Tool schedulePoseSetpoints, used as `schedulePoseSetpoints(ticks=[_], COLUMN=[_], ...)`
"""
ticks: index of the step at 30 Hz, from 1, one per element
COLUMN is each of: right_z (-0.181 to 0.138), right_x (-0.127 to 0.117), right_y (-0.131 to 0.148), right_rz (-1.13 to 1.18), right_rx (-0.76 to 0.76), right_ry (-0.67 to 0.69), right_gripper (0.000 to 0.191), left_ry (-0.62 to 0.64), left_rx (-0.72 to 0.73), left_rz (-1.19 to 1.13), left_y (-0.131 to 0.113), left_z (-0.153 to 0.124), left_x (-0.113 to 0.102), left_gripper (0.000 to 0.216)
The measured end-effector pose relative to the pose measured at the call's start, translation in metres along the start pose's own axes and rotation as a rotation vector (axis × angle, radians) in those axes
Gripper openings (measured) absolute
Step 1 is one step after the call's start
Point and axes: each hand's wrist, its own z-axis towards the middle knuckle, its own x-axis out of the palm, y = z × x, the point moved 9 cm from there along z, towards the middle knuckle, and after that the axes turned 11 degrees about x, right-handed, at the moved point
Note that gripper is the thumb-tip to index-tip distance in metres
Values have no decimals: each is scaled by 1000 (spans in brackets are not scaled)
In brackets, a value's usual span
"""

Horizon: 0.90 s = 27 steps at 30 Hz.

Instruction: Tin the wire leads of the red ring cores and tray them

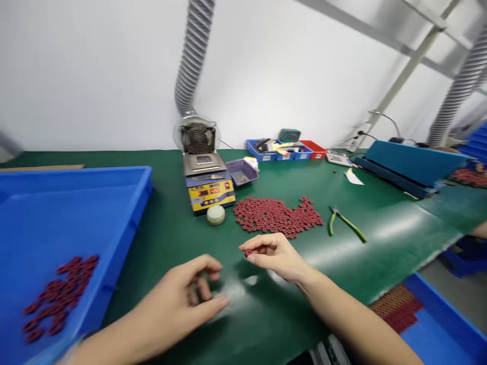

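Observation:
Between the thumb and fingers of my right hand point(272, 256) is a small dark red toothed ring point(248, 252), held above the green mat. My left hand point(190, 289) hovers to its left, slightly blurred, thumb and fingers apart with nothing between them. Behind the right hand, a wide patch of similar red rings point(276, 217) lies on the mat. More red rings point(63, 294) lie in the large blue tray point(125, 238) at the left. Past the hands stands a yellow and blue soldering pot point(209, 190) with a lit display, and a round whitish tin point(215, 215) sits before it.
Green-handled cutters point(346, 223) lie right of the rings. A purple bin point(243, 172) stands beside the pot. Blue tool bins point(266, 154) and a red bin point(314, 149) line the wall. A teal folding device point(411, 165) is at right. Another blue tray point(449, 324) sits lower right.

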Motion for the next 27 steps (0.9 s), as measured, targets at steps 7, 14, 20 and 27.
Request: schedulePoseSetpoints(ticks=[7,14,20,27], right_z=[28,23,17,17], right_x=[40,43,46,43], right_y=[-5,-20,-23,-28], right_rz=[177,147,74,-14], right_rx=[48,48,60,71], right_ry=[78,81,76,6], right_gripper=[27,23,26,15], left_ry=[17,66,64,-46], left_rx=[104,69,87,237], left_rz=[75,107,134,199], left_y=[-3,9,7,-21], left_z=[38,37,37,30], left_x=[8,9,16,-3], left_gripper=[32,34,35,35])
